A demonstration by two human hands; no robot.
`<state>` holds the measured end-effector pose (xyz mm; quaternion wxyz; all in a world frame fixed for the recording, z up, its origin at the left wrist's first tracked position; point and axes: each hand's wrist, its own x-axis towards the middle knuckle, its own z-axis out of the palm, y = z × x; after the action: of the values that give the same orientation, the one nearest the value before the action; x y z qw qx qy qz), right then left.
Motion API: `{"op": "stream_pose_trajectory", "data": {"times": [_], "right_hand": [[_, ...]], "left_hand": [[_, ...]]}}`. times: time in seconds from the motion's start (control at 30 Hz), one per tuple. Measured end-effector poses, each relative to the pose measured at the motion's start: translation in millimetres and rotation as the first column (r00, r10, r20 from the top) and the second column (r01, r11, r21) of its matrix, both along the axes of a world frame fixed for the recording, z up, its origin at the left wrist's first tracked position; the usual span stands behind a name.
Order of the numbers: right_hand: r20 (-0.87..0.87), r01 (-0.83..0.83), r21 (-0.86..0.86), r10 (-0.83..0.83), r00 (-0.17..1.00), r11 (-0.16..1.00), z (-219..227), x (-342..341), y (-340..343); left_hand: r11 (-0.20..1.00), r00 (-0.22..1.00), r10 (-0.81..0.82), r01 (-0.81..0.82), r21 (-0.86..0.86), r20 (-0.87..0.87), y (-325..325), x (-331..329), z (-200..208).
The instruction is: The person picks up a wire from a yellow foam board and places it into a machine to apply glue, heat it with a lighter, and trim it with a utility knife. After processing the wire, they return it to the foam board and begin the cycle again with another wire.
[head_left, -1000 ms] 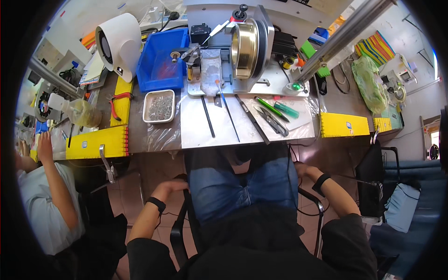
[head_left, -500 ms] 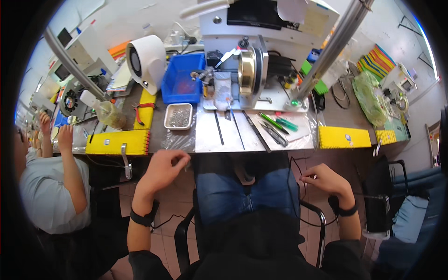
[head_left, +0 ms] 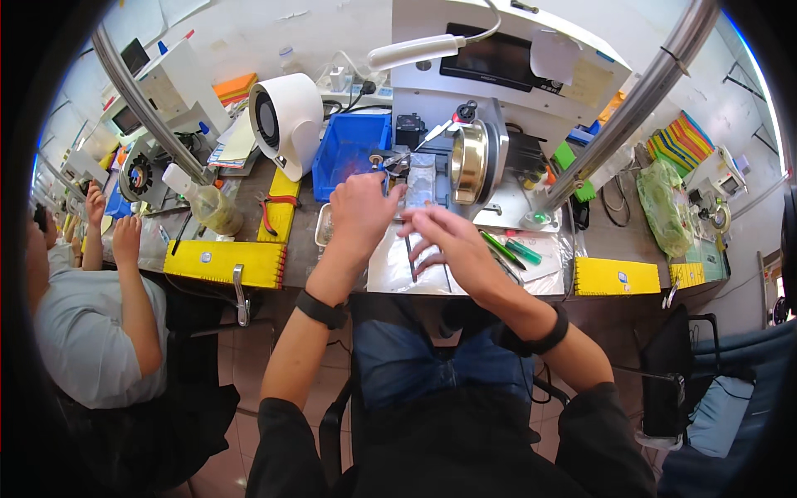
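Over the work surface my left hand [head_left: 362,212] reaches toward a small metal clamp fixture [head_left: 393,163]. Its back faces up and its thumb points right, while its other fingertips are hidden. Close beside it is my right hand [head_left: 452,245], coming from the right with fingers stretched and apart; nothing shows in it. Behind the hands stands a bench machine with a shiny gold-coloured wheel [head_left: 470,166] and a pale wrapped block [head_left: 421,181]. Partly covered by my left hand is a white tray [head_left: 325,225], its contents hardly visible.
A blue bin [head_left: 352,137] and a white round-headed device [head_left: 286,124] stand at the back left. Red-handled pliers [head_left: 267,217] lie on a yellow strip. Green pens [head_left: 505,251] lie right of my hands. Metal posts [head_left: 627,104] rise at both sides. A co-worker [head_left: 108,332] sits at left.
Both hands have risen from beside my lap, moved forward and inward, and now meet above the work surface near the fixture. The view has shifted slightly.
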<state>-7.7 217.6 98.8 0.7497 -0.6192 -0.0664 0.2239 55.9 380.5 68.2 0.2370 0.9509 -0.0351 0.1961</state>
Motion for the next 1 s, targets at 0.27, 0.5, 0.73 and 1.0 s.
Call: {"op": "stream_pose_trajectory", "data": {"times": [0.27, 0.5, 0.73, 1.0], "right_hand": [[-0.127, 0.473, 0.221, -0.455, 0.881, 0.853, -28, 55, 51], [-0.04, 0.511, 0.281, -0.522, 0.852, 0.812, -40, 72, 52], [-0.085, 0.478, 0.376, -0.484, 0.871, 0.794, -38, 77, 48], [-0.091, 0.454, 0.429, -0.462, 0.882, 0.781, -36, 78, 52]], "left_hand": [[1.0, 1.0, -0.004, 0.004, 0.029, 0.011, -3, 13, -12], [0.994, 0.989, -0.103, 0.101, 0.027, 0.103, 4, 17, -24], [0.988, 0.979, -0.152, 0.145, 0.061, 0.137, 4, 19, -21], [0.993, 0.982, -0.111, 0.104, 0.059, 0.15, 9, 16, -18]]}}
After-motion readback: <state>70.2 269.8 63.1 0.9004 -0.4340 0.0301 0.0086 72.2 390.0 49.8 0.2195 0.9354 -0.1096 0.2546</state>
